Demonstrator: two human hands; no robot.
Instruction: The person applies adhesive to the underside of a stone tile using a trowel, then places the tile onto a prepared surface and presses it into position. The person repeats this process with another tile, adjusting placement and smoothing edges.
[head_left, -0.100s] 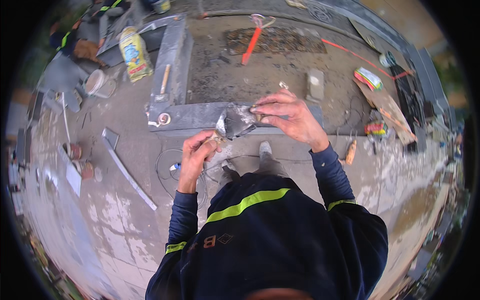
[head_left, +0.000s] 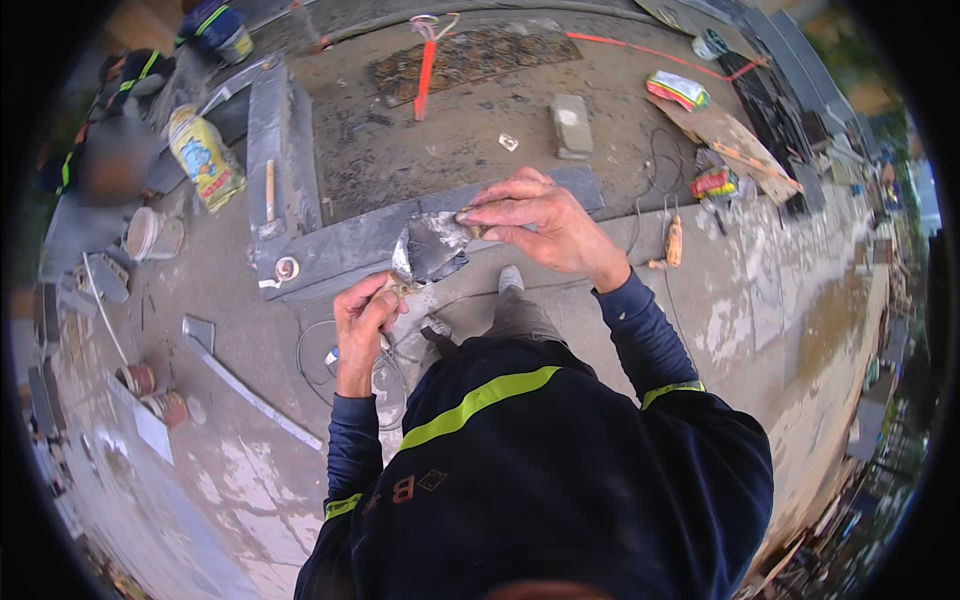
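Note:
My left hand [head_left: 366,320] is closed round the short handle of a putty knife [head_left: 402,258], whose pale metal blade points up and away from me. In my right hand [head_left: 545,225], fingertips and thumb pinch the handle of a second putty knife [head_left: 455,225]. Between the hands the two blades meet or overlap; dark grey paste [head_left: 435,247] lies over them and hides where one ends. Both hands are above the near edge of a grey stone kerb [head_left: 350,247].
On the kerb lie a wooden-handled hammer [head_left: 270,192] and a tape roll [head_left: 287,268]. A yellow sack [head_left: 205,158] and white bucket [head_left: 150,235] stand left. A concrete block [head_left: 571,127] lies ahead; an orange-handled power tool [head_left: 674,242] and cable lie right. Co-workers [head_left: 210,30] are far left.
The surroundings have shifted left in the view as my head turned. Both hands keep their grip, with the knives and paste still held together between them.

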